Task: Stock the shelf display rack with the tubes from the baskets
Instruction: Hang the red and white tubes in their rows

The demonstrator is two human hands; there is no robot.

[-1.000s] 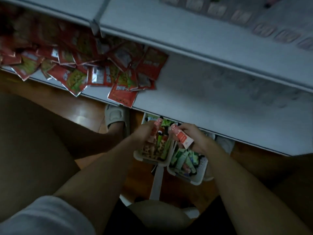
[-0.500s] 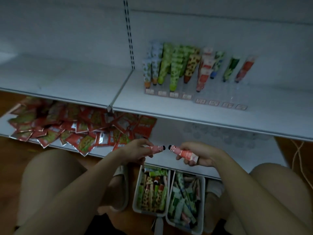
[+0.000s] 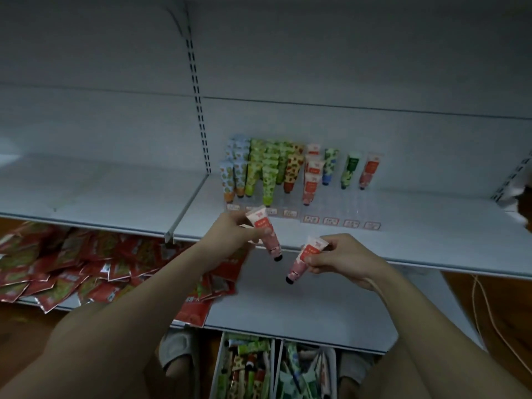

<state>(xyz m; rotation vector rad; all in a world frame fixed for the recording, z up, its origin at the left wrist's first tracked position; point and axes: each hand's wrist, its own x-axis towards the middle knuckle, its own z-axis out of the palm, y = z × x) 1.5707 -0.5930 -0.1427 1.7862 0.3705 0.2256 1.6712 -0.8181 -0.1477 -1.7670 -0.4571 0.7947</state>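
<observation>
Below the clear acrylic display rack (image 3: pixel 305 194) on the white metal shelf (image 3: pixel 403 231), both hands are carrying one tube each. Left hand (image 3: pixel 230 234) is pinching a small pink-and-red soft plastic tube with a black cap (image 3: pixel 264 234), cap pointing down. Right hand (image 3: pixel 342 259) is pinching a matching pink-and-red tube (image 3: pixel 305 259), cap down and tilted left. Step in hand, by my judgement: transfer from the two white plastic baskets (image 3: pixel 277 370), far below the rack, up to the rack. Next move is likely calling for seating each tube cap-down in the red-tube column (image 3: pixel 311 180) of the rack, which is looking part-filled. Tubes are appearing squeezable, so a light grip seems wise.
</observation>
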